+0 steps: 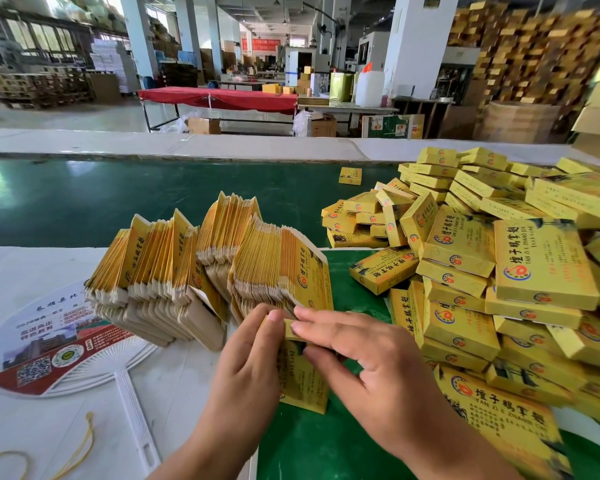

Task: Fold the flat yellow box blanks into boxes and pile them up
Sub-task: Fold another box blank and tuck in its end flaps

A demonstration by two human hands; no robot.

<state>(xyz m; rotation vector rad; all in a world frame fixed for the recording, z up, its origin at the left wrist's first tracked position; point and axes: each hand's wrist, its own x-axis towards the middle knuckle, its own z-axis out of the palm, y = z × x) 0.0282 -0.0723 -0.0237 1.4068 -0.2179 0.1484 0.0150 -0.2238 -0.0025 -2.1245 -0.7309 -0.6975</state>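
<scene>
The box [300, 372] I hold is yellow with red print; the mat [312, 441] is green; my fan [49, 344] white and red.

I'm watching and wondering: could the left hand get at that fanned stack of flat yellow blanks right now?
Probably not at once: the left hand and right hand both grip a yellow cardboard box being folded. The fanned stack of flat yellow blanks lies just beyond, nothing between.

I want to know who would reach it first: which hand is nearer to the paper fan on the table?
Left. The left hand is just to the right of the paper fan, holding the box; the right hand is farther right, beyond that box.
</scene>
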